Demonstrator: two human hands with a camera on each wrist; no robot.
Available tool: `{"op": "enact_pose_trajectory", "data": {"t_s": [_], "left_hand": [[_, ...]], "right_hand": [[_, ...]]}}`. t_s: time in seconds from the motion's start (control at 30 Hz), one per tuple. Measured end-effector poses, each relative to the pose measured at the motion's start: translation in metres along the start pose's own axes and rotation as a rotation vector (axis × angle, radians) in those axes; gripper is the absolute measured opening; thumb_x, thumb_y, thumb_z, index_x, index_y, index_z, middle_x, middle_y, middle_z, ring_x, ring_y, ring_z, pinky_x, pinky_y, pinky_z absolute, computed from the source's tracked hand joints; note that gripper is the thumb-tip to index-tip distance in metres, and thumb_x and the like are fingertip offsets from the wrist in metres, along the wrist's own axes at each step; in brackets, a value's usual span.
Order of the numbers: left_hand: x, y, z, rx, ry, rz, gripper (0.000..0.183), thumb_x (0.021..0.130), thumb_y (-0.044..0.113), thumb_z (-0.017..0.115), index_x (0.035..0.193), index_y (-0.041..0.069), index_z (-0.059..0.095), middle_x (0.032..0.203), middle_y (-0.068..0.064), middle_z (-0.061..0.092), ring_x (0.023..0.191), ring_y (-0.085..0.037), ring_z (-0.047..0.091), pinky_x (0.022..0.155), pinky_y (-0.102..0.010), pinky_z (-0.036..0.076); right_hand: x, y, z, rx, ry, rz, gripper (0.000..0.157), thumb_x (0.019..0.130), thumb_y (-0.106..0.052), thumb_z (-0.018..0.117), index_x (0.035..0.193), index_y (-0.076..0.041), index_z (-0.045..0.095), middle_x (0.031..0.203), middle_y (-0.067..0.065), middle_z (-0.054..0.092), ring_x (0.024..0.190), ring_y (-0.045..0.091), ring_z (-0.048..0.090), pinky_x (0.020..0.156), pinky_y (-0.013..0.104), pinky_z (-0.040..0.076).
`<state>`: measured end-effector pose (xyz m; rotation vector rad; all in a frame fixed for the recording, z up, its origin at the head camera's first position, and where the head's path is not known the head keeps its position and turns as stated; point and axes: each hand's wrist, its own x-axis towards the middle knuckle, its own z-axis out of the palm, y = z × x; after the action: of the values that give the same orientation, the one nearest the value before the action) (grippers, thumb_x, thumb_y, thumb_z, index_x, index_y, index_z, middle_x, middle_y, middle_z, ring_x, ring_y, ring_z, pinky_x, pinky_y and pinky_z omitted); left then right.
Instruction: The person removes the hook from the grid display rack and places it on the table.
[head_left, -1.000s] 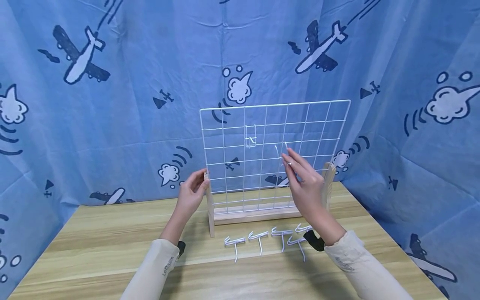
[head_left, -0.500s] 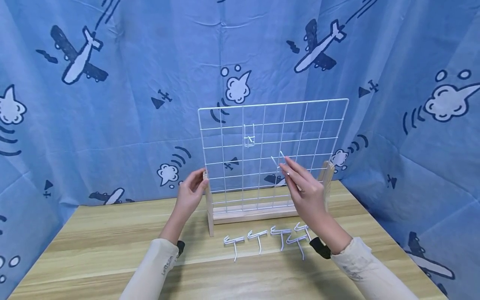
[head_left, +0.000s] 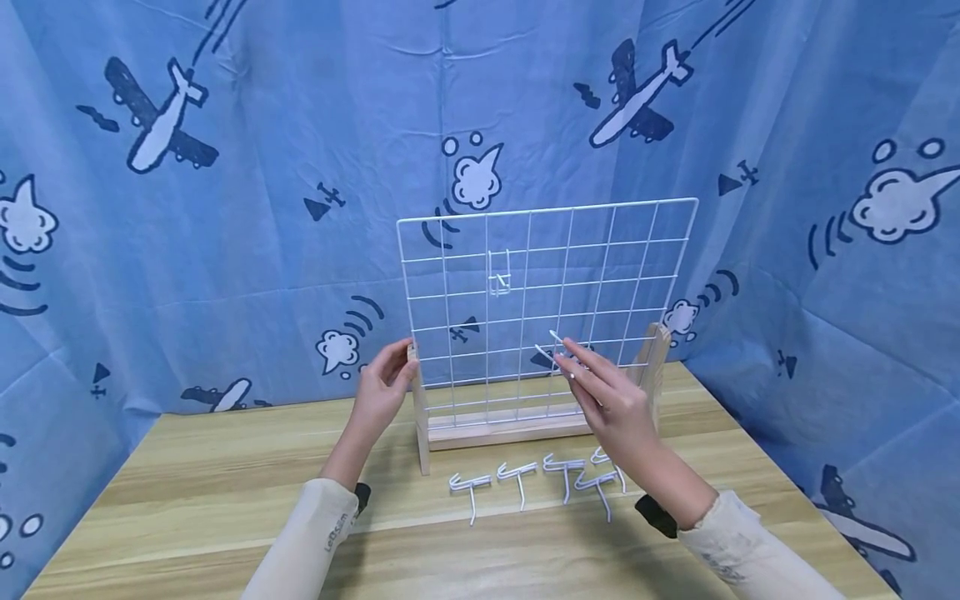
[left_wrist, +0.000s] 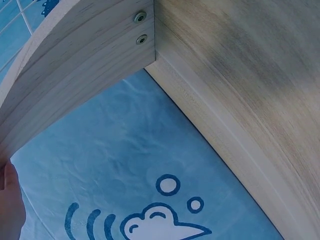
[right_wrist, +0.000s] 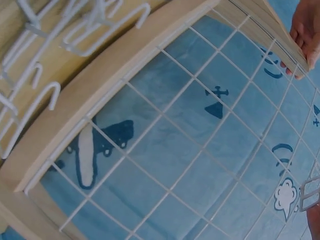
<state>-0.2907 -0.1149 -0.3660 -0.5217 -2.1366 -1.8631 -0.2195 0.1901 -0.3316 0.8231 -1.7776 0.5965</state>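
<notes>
My left hand (head_left: 382,387) holds the top of the left wooden side post (head_left: 420,429) of a stand, thumb in front; in the left wrist view only part of this hand (left_wrist: 10,205) shows at the left edge. Between the fingertips of my right hand (head_left: 611,404) is a white wire hook (head_left: 546,353), its two prongs pointing up and left, in front of the white wire grid panel (head_left: 547,210). How far it stands from the wires I cannot tell. Another white hook (head_left: 499,283) hangs on the panel's upper left part.
Several white wire hooks (head_left: 471,482) lie on the wooden table (head_left: 262,500) before the stand's base bar (head_left: 517,432). The right side post (head_left: 657,354) stands behind my right hand. A blue printed curtain (head_left: 300,125) surrounds the table's back and sides.
My right hand has come down along the panel with the hook, whose prongs now tilt further left. The left hand stays on the post.
</notes>
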Motion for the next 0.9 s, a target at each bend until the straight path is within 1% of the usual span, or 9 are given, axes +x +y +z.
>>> {"op": "enact_pose_trajectory", "data": {"t_s": [0.17,0.3,0.43,0.63,0.73,0.9], "left_hand": [[0.0,0.0,0.0,0.006,-0.003,-0.009,0.041,0.096,0.003,0.056,0.135,-0.006,0.048,0.133,-0.026,0.052,0.126,-0.033,0.049,0.103,-0.026,0.044],[0.0,0.0,-0.001,0.004,-0.005,-0.021,0.041,0.096,0.005,0.057,0.135,-0.005,0.048,0.134,-0.024,0.052,0.127,-0.03,0.049,0.104,-0.028,0.043],[0.0,0.0,-0.002,0.002,-0.012,-0.015,0.041,0.096,0.006,0.057,0.135,-0.003,0.049,0.133,-0.023,0.053,0.127,-0.029,0.049,0.105,-0.029,0.043],[0.0,-0.001,-0.003,0.011,0.0,-0.008,0.04,0.096,0.004,0.056,0.135,-0.004,0.049,0.132,-0.023,0.053,0.126,-0.03,0.05,0.103,-0.025,0.043],[-0.001,0.0,-0.003,0.011,-0.002,-0.005,0.04,0.096,0.003,0.056,0.135,-0.005,0.049,0.133,-0.025,0.052,0.126,-0.031,0.049,0.103,-0.026,0.043],[0.0,0.0,-0.002,0.015,-0.008,0.006,0.041,0.096,0.003,0.056,0.136,-0.004,0.048,0.133,-0.024,0.053,0.127,-0.031,0.049,0.105,-0.029,0.043]], "right_hand": [[-0.005,-0.002,-0.002,0.017,-0.036,-0.033,0.031,0.102,-0.02,0.049,0.11,0.0,0.071,0.119,0.018,0.066,0.101,0.036,0.065,0.099,0.017,0.043],[-0.009,-0.002,-0.003,0.04,-0.056,-0.054,0.031,0.103,-0.02,0.048,0.11,0.0,0.071,0.118,0.018,0.065,0.102,0.036,0.065,0.1,0.019,0.044],[-0.015,-0.002,-0.003,0.062,-0.078,-0.082,0.033,0.103,-0.021,0.047,0.109,0.0,0.071,0.117,0.019,0.066,0.101,0.036,0.065,0.098,0.019,0.045],[-0.023,-0.001,-0.003,0.089,-0.117,-0.122,0.033,0.103,-0.023,0.046,0.108,-0.001,0.071,0.117,0.019,0.066,0.098,0.035,0.067,0.094,0.021,0.049],[-0.028,-0.001,-0.003,0.087,-0.125,-0.147,0.034,0.103,-0.024,0.046,0.107,-0.002,0.071,0.117,0.017,0.066,0.096,0.034,0.068,0.092,0.022,0.05],[-0.037,0.0,-0.005,0.089,-0.166,-0.182,0.033,0.104,-0.023,0.045,0.109,-0.003,0.071,0.117,0.016,0.067,0.099,0.034,0.067,0.096,0.024,0.048]]}}
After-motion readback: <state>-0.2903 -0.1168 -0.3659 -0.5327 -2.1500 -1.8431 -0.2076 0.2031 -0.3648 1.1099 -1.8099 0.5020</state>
